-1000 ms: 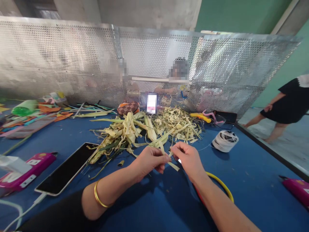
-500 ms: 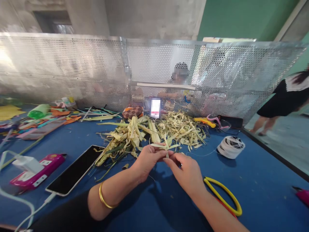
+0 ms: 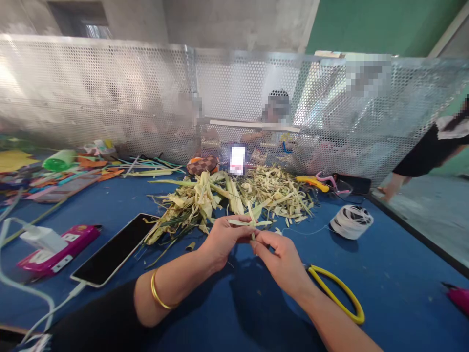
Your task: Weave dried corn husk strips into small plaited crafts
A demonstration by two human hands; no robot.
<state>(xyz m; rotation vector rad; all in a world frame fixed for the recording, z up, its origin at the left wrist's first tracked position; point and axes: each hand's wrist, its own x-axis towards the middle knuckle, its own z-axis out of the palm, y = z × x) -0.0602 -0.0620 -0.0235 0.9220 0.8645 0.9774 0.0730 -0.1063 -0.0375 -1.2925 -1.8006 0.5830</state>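
Pale crossed husk strips (image 3: 252, 221) stand up between my two hands in the middle of the view. My left hand (image 3: 222, 240) pinches them from the left, thumb and fingers together. On the other side, my right hand (image 3: 277, 255) closes its thumb and forefinger at the lower end of the piece. A thin thread runs from the white spool (image 3: 351, 222) towards my right hand; where it ends is hidden by the fingers. Just beyond lie a heap of dry husks (image 3: 194, 203) and a pile of shredded husk strips (image 3: 280, 193).
A yellow-handled tool (image 3: 339, 293) lies beside my right wrist. On the left are a phone (image 3: 115, 249) and a magenta power strip (image 3: 60, 252) with cables. Along the back stands a perforated metal screen (image 3: 146, 102), with people beyond it. Another person (image 3: 417, 151) is at far right.
My view has shifted slightly. Both hands keep hold of the husk strips in nearly the same place, with small finger movements. The person at far right has changed posture.
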